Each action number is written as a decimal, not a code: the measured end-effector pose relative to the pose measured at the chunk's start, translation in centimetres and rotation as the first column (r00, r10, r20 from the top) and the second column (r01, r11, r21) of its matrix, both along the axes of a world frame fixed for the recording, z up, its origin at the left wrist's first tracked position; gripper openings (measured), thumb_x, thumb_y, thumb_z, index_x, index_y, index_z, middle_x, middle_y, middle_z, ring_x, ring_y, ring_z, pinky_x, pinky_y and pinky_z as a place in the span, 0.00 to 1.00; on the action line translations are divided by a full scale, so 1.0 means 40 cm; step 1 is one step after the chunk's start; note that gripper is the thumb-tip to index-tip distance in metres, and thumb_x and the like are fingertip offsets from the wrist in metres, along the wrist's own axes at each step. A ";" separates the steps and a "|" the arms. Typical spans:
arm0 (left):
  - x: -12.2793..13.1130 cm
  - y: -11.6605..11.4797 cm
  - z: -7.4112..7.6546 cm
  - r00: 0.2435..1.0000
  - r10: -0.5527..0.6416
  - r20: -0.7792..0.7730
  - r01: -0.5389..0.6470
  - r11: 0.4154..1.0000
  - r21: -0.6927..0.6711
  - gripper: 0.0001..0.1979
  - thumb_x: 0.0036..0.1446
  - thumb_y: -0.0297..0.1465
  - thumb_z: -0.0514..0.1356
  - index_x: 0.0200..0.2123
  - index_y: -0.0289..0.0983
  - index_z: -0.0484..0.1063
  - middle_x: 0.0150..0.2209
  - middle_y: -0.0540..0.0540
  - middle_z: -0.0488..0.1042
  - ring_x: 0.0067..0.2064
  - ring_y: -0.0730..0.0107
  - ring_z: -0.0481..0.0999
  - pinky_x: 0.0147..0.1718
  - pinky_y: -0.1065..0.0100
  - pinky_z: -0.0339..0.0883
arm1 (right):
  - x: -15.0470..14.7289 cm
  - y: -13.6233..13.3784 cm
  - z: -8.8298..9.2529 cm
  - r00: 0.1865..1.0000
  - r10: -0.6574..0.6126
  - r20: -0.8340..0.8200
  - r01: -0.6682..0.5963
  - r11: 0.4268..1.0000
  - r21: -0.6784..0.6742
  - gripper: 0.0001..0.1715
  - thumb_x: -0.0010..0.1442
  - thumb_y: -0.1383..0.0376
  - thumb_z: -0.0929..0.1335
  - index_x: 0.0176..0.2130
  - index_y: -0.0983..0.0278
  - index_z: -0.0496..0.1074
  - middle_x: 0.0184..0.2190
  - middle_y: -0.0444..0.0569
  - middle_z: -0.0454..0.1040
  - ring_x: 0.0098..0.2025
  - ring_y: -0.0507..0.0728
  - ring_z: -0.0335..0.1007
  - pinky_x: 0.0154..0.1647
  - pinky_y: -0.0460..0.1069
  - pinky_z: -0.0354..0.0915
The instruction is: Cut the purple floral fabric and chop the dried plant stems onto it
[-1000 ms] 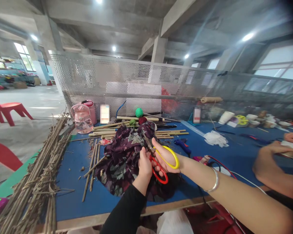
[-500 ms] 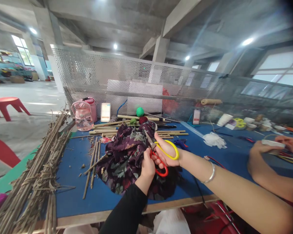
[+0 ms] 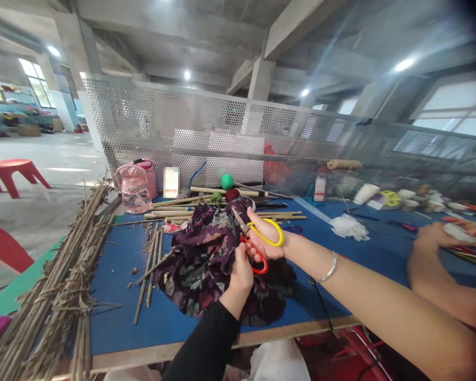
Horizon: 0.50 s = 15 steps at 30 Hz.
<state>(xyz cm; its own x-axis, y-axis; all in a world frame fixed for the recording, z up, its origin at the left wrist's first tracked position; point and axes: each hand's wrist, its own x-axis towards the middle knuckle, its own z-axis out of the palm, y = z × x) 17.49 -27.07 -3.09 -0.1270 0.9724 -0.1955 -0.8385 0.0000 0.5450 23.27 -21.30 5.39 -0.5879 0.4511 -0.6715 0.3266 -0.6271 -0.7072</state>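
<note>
A pair of scissors with one yellow and one red handle is in my right hand, which wears a silver bangle on its wrist. Its blades point up and left over the cloth. Dark purple floral cloth lies bunched on the blue table. My left hand, in a black sleeve, is closed on a fold of this cloth right beside the red handle. Exactly where the blades meet the fabric is hard to make out.
A bundle of dry stalks lies along the left, with loose sticks nearer the cloth. Behind stand a pink bottle, a green ball and a perforated metal screen. A co-worker's hands are at the right.
My right hand and the scissors have shifted slightly left and up over the cloth. My left hand stays almost in place. The co-worker's hands have moved a little.
</note>
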 end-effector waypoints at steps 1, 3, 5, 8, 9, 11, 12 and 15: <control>0.001 0.002 -0.006 1.000 0.001 -0.012 0.000 1.000 0.026 0.15 0.52 0.40 0.57 0.22 0.34 0.65 0.17 0.53 0.66 0.18 0.79 0.63 0.22 0.76 0.60 | -0.001 0.003 0.002 1.000 0.000 0.001 0.000 1.000 0.004 0.48 0.44 0.29 0.40 0.27 0.64 0.59 0.16 0.43 0.60 0.15 0.47 0.55 0.12 0.42 0.58; 0.002 0.003 -0.017 1.000 0.008 -0.024 -0.007 0.999 0.046 0.14 0.52 0.40 0.57 0.26 0.34 0.68 0.21 0.51 0.70 0.23 0.77 0.69 0.29 0.75 0.64 | -0.003 0.005 0.002 0.999 -0.035 0.022 0.034 0.999 0.034 0.46 0.46 0.30 0.42 0.27 0.64 0.57 0.16 0.42 0.59 0.13 0.46 0.51 0.11 0.40 0.53; 0.003 0.004 -0.025 0.999 0.013 -0.041 -0.011 0.999 0.051 0.14 0.53 0.40 0.56 0.32 0.33 0.71 0.27 0.48 0.75 0.31 0.73 0.74 0.36 0.73 0.66 | -0.007 0.004 -0.003 0.995 -0.092 0.050 0.088 0.993 0.073 0.43 0.48 0.30 0.44 0.26 0.63 0.55 0.15 0.40 0.56 0.12 0.44 0.46 0.09 0.37 0.47; 0.004 0.007 -0.029 0.998 0.020 -0.065 -0.016 0.998 0.055 0.15 0.53 0.40 0.56 0.33 0.33 0.71 0.27 0.48 0.74 0.31 0.73 0.73 0.36 0.73 0.65 | -0.012 0.009 -0.009 0.992 -0.105 0.065 0.098 0.990 0.102 0.43 0.49 0.31 0.44 0.26 0.64 0.56 0.14 0.39 0.56 0.12 0.43 0.44 0.10 0.37 0.45; 0.004 0.008 -0.027 0.997 0.027 -0.071 -0.023 0.998 0.057 0.15 0.53 0.40 0.56 0.32 0.33 0.71 0.25 0.49 0.73 0.29 0.75 0.72 0.34 0.74 0.65 | -0.013 0.012 -0.009 0.994 -0.086 0.064 0.079 0.992 0.098 0.44 0.48 0.30 0.43 0.27 0.64 0.57 0.14 0.40 0.56 0.12 0.44 0.46 0.10 0.38 0.47; 0.003 0.011 -0.023 0.996 0.054 -0.071 -0.050 0.997 0.059 0.14 0.52 0.41 0.58 0.30 0.33 0.70 0.22 0.52 0.70 0.25 0.77 0.69 0.30 0.74 0.65 | -0.014 0.018 -0.006 0.998 -0.035 0.057 0.030 0.996 0.087 0.46 0.46 0.30 0.42 0.27 0.64 0.58 0.15 0.41 0.58 0.13 0.45 0.50 0.11 0.40 0.52; 0.001 0.011 -0.019 0.996 0.063 -0.063 -0.059 0.996 0.064 0.14 0.51 0.41 0.58 0.29 0.34 0.69 0.22 0.52 0.70 0.24 0.77 0.69 0.29 0.74 0.65 | -0.014 0.018 -0.003 0.999 -0.017 0.047 0.013 0.995 0.095 0.47 0.46 0.29 0.41 0.27 0.64 0.58 0.15 0.41 0.58 0.14 0.46 0.51 0.11 0.40 0.53; -0.010 0.007 -0.013 0.997 0.043 -0.058 -0.036 0.993 0.110 0.14 0.50 0.41 0.59 0.27 0.35 0.69 0.21 0.50 0.69 0.24 0.73 0.70 0.30 0.70 0.67 | -0.011 0.002 0.012 0.999 -0.030 -0.025 0.035 0.976 0.216 0.45 0.45 0.28 0.44 0.28 0.63 0.58 0.15 0.39 0.56 0.14 0.46 0.49 0.12 0.41 0.52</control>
<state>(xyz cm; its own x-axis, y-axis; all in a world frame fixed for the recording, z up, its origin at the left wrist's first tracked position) 17.09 -26.79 -3.63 -0.1743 0.9815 -0.0799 -0.8021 -0.0944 0.5897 22.85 -21.20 5.88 -0.5837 0.6036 -0.5431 0.2919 -0.4681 -0.8340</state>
